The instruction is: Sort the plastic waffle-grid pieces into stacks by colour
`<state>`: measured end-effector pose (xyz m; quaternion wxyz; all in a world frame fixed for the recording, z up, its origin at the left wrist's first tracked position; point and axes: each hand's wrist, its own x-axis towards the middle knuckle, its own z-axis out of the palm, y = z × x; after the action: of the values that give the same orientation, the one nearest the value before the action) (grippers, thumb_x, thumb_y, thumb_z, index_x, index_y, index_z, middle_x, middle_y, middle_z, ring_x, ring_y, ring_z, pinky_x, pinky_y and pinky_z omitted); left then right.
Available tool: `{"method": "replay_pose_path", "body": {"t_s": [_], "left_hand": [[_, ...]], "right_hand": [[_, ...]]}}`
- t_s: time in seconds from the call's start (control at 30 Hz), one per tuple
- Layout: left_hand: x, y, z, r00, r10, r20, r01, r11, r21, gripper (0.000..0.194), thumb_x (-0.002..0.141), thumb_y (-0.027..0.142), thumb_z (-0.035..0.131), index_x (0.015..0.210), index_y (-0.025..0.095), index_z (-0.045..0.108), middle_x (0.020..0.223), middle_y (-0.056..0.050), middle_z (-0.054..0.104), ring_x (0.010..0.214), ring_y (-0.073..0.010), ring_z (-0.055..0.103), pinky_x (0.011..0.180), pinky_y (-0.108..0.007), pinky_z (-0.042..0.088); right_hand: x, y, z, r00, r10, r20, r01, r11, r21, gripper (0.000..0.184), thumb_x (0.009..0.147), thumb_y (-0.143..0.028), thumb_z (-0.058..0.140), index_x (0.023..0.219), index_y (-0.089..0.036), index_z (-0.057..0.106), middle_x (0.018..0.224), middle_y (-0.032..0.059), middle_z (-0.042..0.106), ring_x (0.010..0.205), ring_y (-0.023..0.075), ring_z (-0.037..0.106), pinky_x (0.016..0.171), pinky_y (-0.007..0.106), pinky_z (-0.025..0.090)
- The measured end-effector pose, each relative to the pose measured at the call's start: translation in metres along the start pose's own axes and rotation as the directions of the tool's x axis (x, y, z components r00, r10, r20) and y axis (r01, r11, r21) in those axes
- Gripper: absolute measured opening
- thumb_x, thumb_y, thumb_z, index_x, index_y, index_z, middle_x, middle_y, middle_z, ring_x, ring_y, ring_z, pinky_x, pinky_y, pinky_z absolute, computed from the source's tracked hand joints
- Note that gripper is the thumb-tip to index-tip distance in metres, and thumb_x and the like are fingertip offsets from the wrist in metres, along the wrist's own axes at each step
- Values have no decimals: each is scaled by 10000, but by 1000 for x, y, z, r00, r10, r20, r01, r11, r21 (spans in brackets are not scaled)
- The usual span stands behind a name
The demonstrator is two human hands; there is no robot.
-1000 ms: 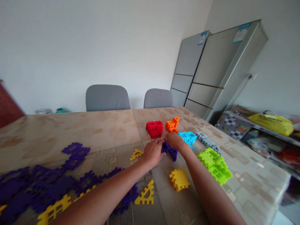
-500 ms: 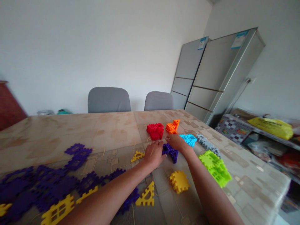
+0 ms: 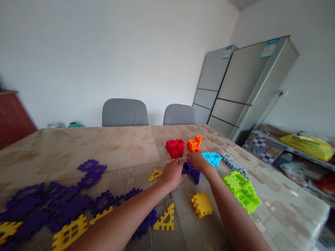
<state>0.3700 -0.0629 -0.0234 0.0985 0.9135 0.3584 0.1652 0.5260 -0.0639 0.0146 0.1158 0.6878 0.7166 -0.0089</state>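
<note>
A small structure of purple interlocking blocks (image 3: 193, 172) sits on the table between my two hands. My left hand (image 3: 174, 173) is closed around its left side, the thumb near the lower edge. From behind and to the right, my right hand (image 3: 196, 161) grips the same piece, its fingertips bent down and partly hidden. Just beyond them stand a red block structure (image 3: 175, 148) and an orange one (image 3: 194, 144). A light-blue block structure (image 3: 211, 159) is close to the right wrist. A small yellow triangle piece (image 3: 155, 175) lies left of my left hand.
Loose purple pieces (image 3: 75, 205) spread over the table's left side, with a yellow window piece (image 3: 70, 232) at the front. A yellow cube (image 3: 202, 205) and yellow triangle (image 3: 165, 218) lie between my forearms. Green (image 3: 242, 191) and grey structures (image 3: 233, 165) stand on the right.
The whole view has shifted slightly, so everything appears a little further right and lower. Both hands keep nearly the same hold on the purple blocks.
</note>
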Motion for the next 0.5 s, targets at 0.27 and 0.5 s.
{"method": "replay_pose_path", "body": {"t_s": [0.27, 0.5], "left_hand": [[-10, -11, -20, 1000, 0, 1, 1, 985, -173, 376, 950, 334, 647, 1285, 187, 564, 1319, -102, 585, 1128, -277, 613, 937, -502, 525], [-70, -46, -91, 999, -44, -18, 36, 946, -322, 489, 825, 169, 595, 1311, 216, 568, 1187, -63, 700, 982, -196, 682, 875, -302, 529]], "right_hand": [[-9, 5, -12, 997, 15, -77, -6, 992, 124, 320, 967, -356, 596, 1236, -182, 595, 1265, 95, 604, 1064, 240, 624, 893, 461, 538], [-23, -1, -21, 977, -209, -48, 214, 934, 285, 635, 747, -87, 746, 1343, -231, 582, 1389, 83, 599, 1280, 237, 540, 1075, 334, 406]]}}
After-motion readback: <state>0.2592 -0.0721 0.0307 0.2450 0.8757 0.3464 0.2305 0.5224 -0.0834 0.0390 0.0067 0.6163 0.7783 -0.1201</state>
